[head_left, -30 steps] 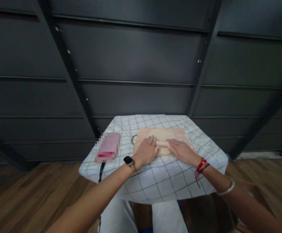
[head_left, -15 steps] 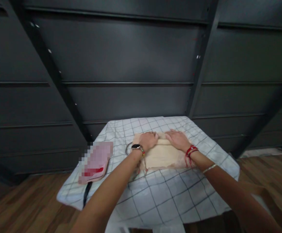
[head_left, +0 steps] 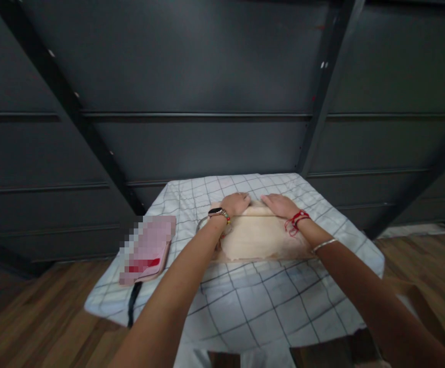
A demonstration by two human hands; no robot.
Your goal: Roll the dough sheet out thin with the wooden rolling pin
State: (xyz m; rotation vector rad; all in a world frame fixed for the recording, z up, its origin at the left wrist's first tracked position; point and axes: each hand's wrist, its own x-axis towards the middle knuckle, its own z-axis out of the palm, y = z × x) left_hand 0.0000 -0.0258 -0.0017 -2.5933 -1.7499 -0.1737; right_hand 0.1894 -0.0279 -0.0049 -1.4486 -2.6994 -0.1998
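Crosswise, a pale rolling pin (head_left: 259,210) lies over the far part of a flattened dough sheet (head_left: 258,236), its long axis running left to right, roughly parallel to the near edge of the wooden board (head_left: 303,252) underneath; one end points to each hand, though both tips are hidden; the left hand (head_left: 236,203) lies over its left part, and whether the fingers wrap it I cannot tell; the right hand (head_left: 281,205), well flattened with fingers outstretched, covers its right part; the hands are apart, the pin's bare middle between them; the board sits on a checked tablecloth (head_left: 245,291).
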